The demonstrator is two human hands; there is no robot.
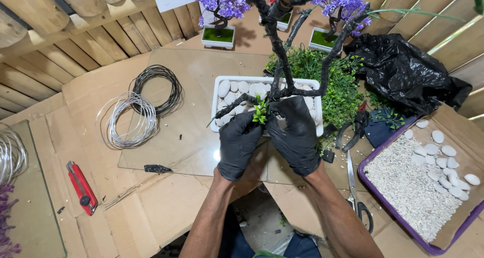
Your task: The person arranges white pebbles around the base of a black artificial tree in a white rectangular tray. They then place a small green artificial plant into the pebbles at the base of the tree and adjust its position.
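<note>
White planter: I saw the white rectangular plastic planter (316, 86) held smooth white pebbles (237, 89) and a black wrapped tree trunk (280, 56).
Purple tray: the purple-rimmed tray (388, 197) held fine white gravel (403, 185).
Hands: my left hand (238, 144) and right hand (296, 137), fingers closed, pinched a small green plastic sprig (260, 113).

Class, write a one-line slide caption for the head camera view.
Two black-gloved hands, left and right, press a green sprig onto a black artificial tree in a white pebble-filled pot.

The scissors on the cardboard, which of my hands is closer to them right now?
Right. Your right hand is at the white pot, with the scissors just off to its right and lower. Your left hand is beyond it, farther from them.
</note>
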